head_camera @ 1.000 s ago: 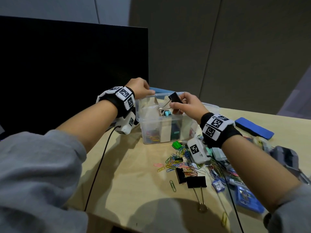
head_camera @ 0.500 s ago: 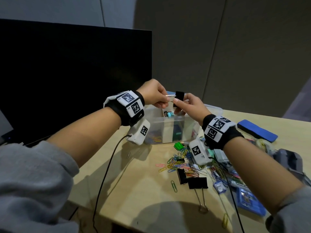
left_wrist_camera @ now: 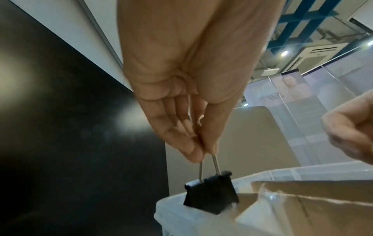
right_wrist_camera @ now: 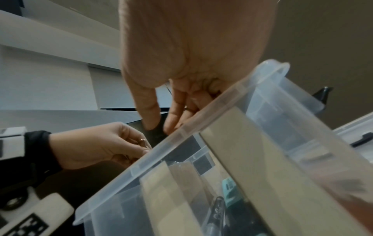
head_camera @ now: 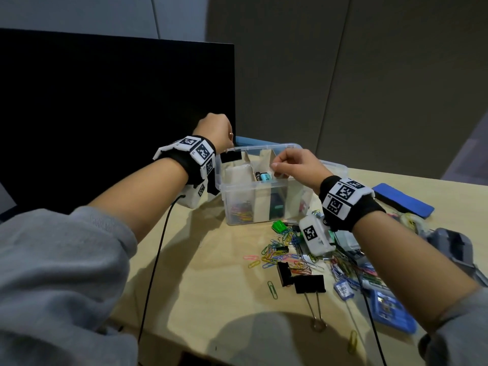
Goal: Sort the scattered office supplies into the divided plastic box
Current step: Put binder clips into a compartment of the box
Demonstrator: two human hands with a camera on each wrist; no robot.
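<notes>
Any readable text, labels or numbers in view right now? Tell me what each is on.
No text reads clearly.
Wristbands: black-and-white square marker patterns, with tiny characters beside them too small to read.
Wrist cameras: marker pattern only.
Pen in the box: white printing, too blurred to read.
Blue-tagged item on the table: label print too small to read.
Blue case: print too small to read.

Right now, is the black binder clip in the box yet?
Not yet. The binder clip hangs from the left hand at the box rim.
</notes>
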